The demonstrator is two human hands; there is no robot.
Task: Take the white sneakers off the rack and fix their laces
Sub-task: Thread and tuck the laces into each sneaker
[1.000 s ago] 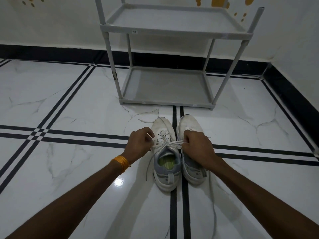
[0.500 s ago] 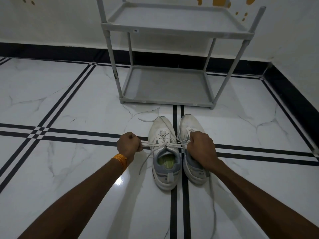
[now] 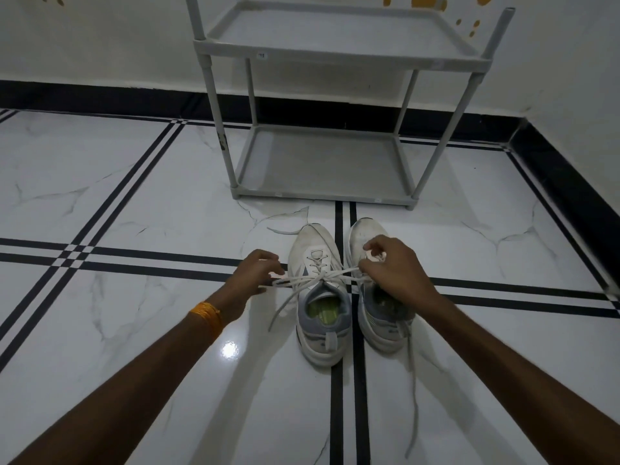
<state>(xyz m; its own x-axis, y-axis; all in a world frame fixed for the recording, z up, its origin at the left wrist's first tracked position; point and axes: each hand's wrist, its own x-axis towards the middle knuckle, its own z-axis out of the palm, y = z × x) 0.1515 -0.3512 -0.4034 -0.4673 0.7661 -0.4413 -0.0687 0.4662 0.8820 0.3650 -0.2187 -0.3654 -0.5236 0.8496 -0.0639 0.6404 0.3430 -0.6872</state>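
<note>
Two white sneakers stand side by side on the floor, toes toward the rack: the left sneaker [image 3: 317,297] and the right sneaker [image 3: 375,317]. The left sneaker's lace [image 3: 315,278] is stretched sideways across its tongue. My left hand [image 3: 253,275] pinches the lace's end left of the shoe. My right hand [image 3: 391,266] grips the other end and covers the right sneaker's tongue. The right sneaker's own lace [image 3: 414,391] trails loose toward me on the tiles.
A grey two-shelf rack [image 3: 335,55] stands just beyond the sneakers against the white wall, both shelves bare. The floor [image 3: 134,213] is glossy white marble with black stripes. A black skirting [image 3: 563,182] runs along the right wall.
My hands moved apart from above the left sneaker, drawing its lace taut sideways. My right hand has since shifted up over the right sneaker's tongue.
</note>
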